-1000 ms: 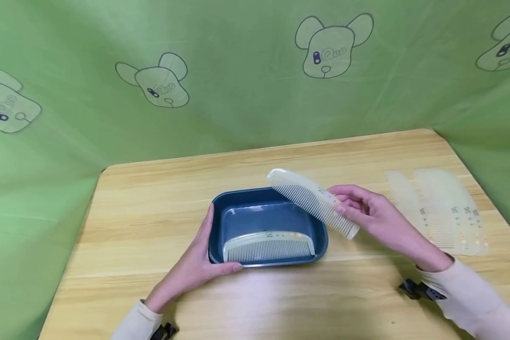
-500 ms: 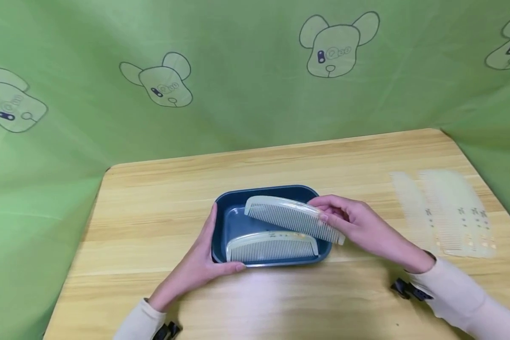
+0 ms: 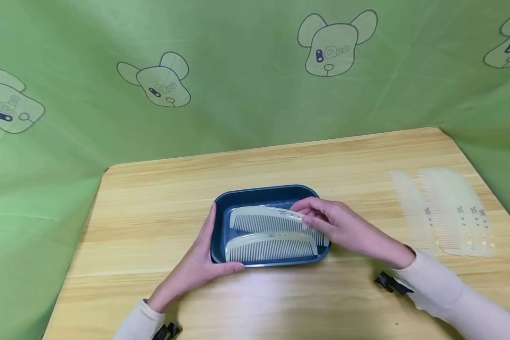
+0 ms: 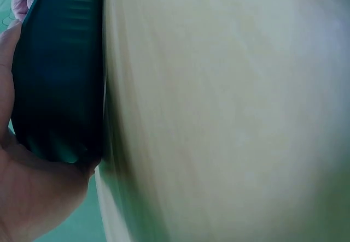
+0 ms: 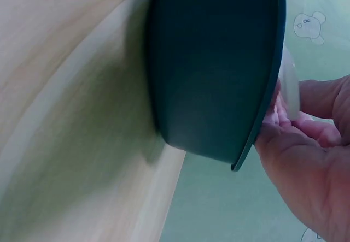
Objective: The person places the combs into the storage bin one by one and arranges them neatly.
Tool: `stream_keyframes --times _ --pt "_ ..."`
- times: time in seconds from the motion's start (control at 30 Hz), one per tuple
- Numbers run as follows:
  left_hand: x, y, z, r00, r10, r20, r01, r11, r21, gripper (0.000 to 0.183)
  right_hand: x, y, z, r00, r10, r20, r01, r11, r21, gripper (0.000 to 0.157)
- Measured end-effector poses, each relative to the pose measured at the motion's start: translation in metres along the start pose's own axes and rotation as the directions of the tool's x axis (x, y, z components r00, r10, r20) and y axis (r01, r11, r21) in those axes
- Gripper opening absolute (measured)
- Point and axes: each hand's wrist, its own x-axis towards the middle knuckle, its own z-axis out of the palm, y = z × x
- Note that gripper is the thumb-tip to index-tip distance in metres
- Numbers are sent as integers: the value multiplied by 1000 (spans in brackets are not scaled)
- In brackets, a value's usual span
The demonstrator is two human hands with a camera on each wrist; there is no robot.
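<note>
My left hand point(image 3: 200, 257) grips the left end of a dark blue plastic box point(image 3: 265, 193), its thumb along the near rim and its fingers at the left side. One pale translucent comb point(image 3: 272, 249) lies in the box along the near wall, teeth toward me. My right hand point(image 3: 337, 224) pinches a second pale comb point(image 3: 257, 218) near its right end, between thumb and fingers. That comb slants inside the box just behind the first, its lower edge close to the first comb's spine. In the right wrist view, the comb's edge point(image 5: 292, 86) shows above the box rim.
On the right side of the wooden table point(image 3: 161, 189), several more pale combs point(image 3: 450, 212) lie side by side and overlapping, with one comb point(image 3: 412, 208) a little left of them. A green curtain point(image 3: 238, 118) with bear-like drawings hangs behind the table.
My right hand has moved left and lowered the comb from above the box's right rim to inside it, behind the first comb. My left hand has kept its grip on the box.
</note>
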Motion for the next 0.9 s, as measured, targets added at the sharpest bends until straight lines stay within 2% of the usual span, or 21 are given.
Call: stream_keyframes --times 0.37,0.9 --pt "-3 2 -2 1000 6 4 -6 1000 -24 146 8 -6 15 990 -77 121 91 990 -112 22" --pt "-1 3 0 1000 -6 7 7 999 -43 144 10 -7 22 984 -103 149 139 956 -260 21"
